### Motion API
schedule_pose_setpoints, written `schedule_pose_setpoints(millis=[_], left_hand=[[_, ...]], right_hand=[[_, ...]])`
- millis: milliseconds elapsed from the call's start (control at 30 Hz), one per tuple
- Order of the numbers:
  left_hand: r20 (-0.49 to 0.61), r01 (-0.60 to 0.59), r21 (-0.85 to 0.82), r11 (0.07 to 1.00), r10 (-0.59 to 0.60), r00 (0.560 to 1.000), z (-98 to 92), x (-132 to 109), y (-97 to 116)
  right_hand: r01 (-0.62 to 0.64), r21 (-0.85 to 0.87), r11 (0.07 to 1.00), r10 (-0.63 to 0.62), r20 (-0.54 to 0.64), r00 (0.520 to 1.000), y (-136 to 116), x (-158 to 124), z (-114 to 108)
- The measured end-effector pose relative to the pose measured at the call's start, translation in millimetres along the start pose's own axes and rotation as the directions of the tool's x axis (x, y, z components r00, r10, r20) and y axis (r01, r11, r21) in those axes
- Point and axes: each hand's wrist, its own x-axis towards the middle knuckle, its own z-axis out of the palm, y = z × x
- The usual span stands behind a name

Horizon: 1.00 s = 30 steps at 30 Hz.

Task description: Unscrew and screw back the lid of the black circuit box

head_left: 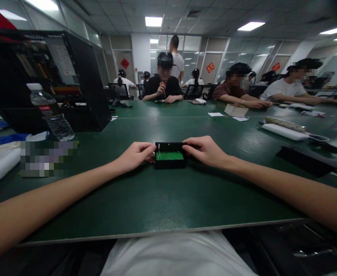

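A small black plastic case sits at the middle of the green table, its open side facing me. Inside it lies a green circuit board with small parts on it. My left hand grips the case's left end between thumb and fingers. On the opposite end, my right hand pinches the upper right corner. The fingertips behind the case are partly hidden on both sides.
The green table ends close to my lap. To the left stand a water bottle and a black cabinet. At right lie a white power strip and a dark flat piece. Several people sit beyond.
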Motion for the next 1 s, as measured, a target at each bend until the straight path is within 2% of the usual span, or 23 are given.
schedule_pose_setpoints(millis=[267,600,1000], left_hand=[[-0.012,-0.02,0.008,1.0,0.02,1.0,-0.2,2.0,-3.2],[-0.021,-0.011,0.001,1.0,0.011,1.0,0.6,0.8,1.7],[-0.042,-0.018,0.006,1.0,0.019,0.999,0.3,2.5,-2.1]], right_hand=[[-0.068,0.102,0.992,0.073,-0.046,0.996,-0.2,-0.6,4.1],[-0.101,0.142,0.985,0.103,-0.009,0.995,2.8,-1.0,4.3],[-0.194,0.25,0.949,0.191,0.036,0.981,6.7,-2.4,7.1]])
